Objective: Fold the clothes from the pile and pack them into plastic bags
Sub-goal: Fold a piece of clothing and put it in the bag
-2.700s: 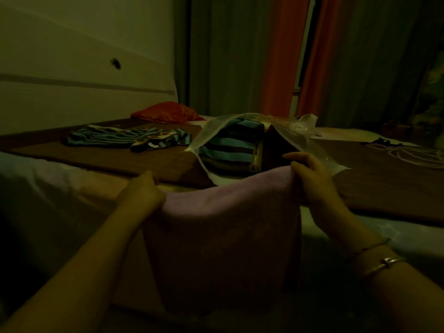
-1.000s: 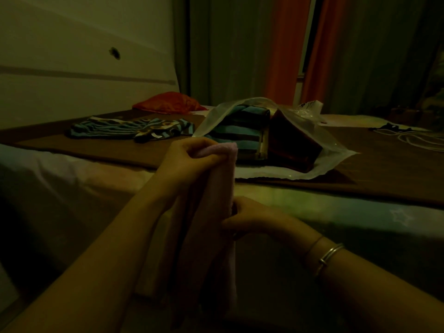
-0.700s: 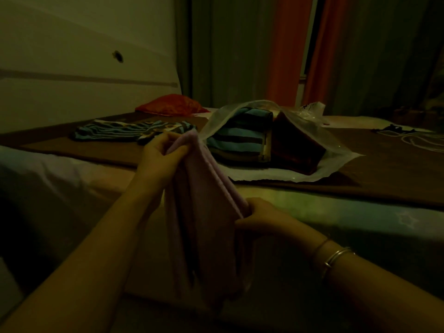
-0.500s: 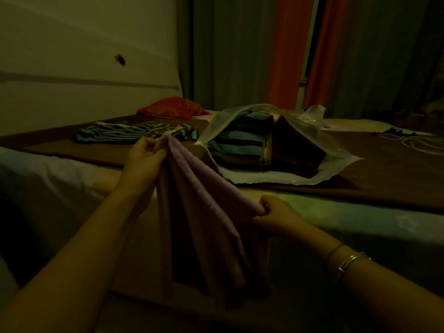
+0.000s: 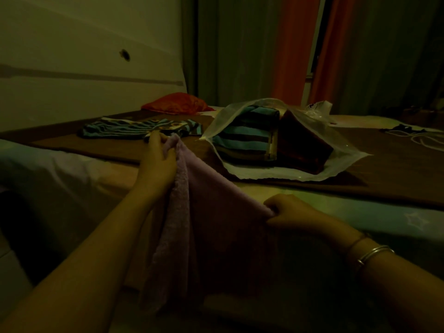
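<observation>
Two hands pinch a pink cloth [image 5: 211,212] off the bed's near edge: left hand [image 5: 157,162] high, right hand [image 5: 292,212] low. Folding is underway; next, halves must be aligned before the bag [image 5: 312,171] is filled.

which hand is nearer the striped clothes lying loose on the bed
Left. The left hand grips the pink cloth just in front of the striped clothes; the right hand is lower, further right.
</observation>
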Demonstrator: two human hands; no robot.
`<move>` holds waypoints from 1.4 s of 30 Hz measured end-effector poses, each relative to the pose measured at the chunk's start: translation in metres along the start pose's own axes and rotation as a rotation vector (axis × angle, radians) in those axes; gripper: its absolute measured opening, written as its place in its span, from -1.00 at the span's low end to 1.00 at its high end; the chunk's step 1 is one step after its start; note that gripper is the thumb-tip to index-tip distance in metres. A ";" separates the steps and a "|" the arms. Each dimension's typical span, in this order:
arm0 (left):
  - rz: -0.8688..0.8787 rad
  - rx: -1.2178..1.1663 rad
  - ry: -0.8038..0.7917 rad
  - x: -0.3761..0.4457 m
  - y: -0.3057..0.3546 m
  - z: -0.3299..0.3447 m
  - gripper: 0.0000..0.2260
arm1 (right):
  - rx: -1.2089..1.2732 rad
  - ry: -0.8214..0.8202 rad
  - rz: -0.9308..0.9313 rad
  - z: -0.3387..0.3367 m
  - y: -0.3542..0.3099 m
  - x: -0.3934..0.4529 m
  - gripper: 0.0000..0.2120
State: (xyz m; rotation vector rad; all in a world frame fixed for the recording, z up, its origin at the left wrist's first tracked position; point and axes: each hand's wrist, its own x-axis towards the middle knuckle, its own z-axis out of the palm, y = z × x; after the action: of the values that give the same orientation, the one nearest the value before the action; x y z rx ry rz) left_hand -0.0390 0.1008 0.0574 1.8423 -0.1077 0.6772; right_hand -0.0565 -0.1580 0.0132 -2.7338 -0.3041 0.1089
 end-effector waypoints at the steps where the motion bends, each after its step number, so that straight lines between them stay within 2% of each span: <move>1: 0.019 0.020 0.010 0.000 -0.002 -0.002 -0.92 | 0.082 0.021 -0.021 -0.001 0.000 0.000 -0.84; 5: 0.026 0.072 0.049 0.004 -0.007 -0.008 -0.94 | 0.289 0.224 -0.037 -0.006 0.004 0.000 -0.90; 9: -0.016 0.166 0.128 0.007 -0.013 -0.012 -0.79 | 0.313 0.115 -0.038 -0.004 0.017 -0.003 -0.81; 12: -0.121 0.174 0.187 0.012 -0.015 -0.015 -0.73 | 0.277 0.067 -0.050 -0.005 0.021 -0.007 -0.76; 15: -0.287 0.101 0.168 0.021 -0.020 -0.017 -0.67 | 0.329 0.158 -0.083 -0.007 0.021 -0.007 -0.76; 20: -0.569 -0.200 0.033 0.025 -0.020 -0.007 -0.66 | 0.493 0.325 -0.095 0.002 -0.004 -0.002 -0.84; 24: -0.667 -0.384 -0.023 0.027 -0.018 0.002 -0.69 | 0.508 0.115 -0.169 0.015 -0.034 -0.006 -0.67; 26: -0.684 -0.409 -0.076 0.024 -0.012 0.007 -0.75 | 0.442 -0.004 -0.171 0.025 -0.043 -0.008 -0.66; 29: -0.697 -0.459 -0.094 0.021 -0.006 0.015 -0.74 | 0.375 -0.095 -0.172 0.049 -0.052 -0.004 -0.86; 31: -0.683 -0.503 -0.098 0.018 -0.001 0.018 -0.74 | 0.304 -0.101 -0.168 0.063 -0.052 0.003 -0.62; 33: -0.678 -0.547 -0.114 0.015 -0.001 0.021 -0.73 | 0.172 -0.067 -0.131 0.072 -0.050 0.007 -0.51; 35: -0.685 -0.601 -0.121 0.011 0.004 0.023 -0.71 | 0.085 -0.021 -0.097 0.077 -0.045 0.009 -0.49; 38: -0.704 -0.617 -0.099 0.010 0.007 0.020 -0.70 | 0.013 0.012 -0.067 0.082 -0.037 0.011 -0.63; 40: -0.667 -0.496 -0.064 0.011 0.007 0.014 -0.76 | 0.004 0.043 -0.058 0.079 -0.031 0.010 -0.71; 42: -0.549 -0.211 0.022 0.013 0.001 0.004 -0.68 | 0.026 0.095 -0.027 0.070 -0.025 0.005 -0.80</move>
State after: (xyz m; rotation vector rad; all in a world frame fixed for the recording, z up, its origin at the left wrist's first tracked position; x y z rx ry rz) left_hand -0.0270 0.0995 0.0639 1.5608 0.3213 0.2863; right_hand -0.0646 -0.1082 -0.0419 -2.6982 -0.3103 -0.0235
